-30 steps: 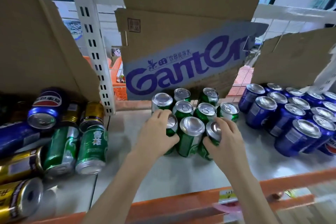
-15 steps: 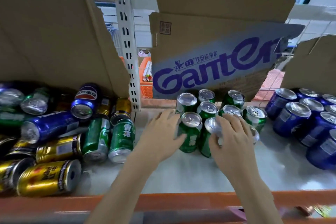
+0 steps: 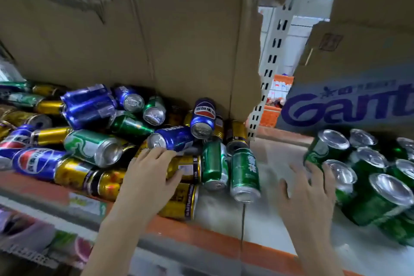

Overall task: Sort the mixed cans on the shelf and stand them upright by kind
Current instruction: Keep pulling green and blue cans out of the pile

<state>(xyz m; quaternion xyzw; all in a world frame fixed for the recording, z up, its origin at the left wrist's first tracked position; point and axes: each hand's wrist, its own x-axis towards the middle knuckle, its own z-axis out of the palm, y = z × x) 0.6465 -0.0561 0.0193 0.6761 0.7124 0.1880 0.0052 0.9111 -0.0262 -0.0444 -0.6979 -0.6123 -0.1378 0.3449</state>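
Just beyond the spread, empty left hand (image 3: 149, 177), nearer than the open right hand (image 3: 308, 197), a gold aluminium can (image 3: 187, 169) lies sideways.

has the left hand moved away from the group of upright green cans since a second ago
Yes. The left hand has gone leftward, off the upright green cans, past the white perforated shelf post, onto a lying gold can in the mixed pile.

left hand (image 3: 149, 178) rests on gold can (image 3: 187, 169).
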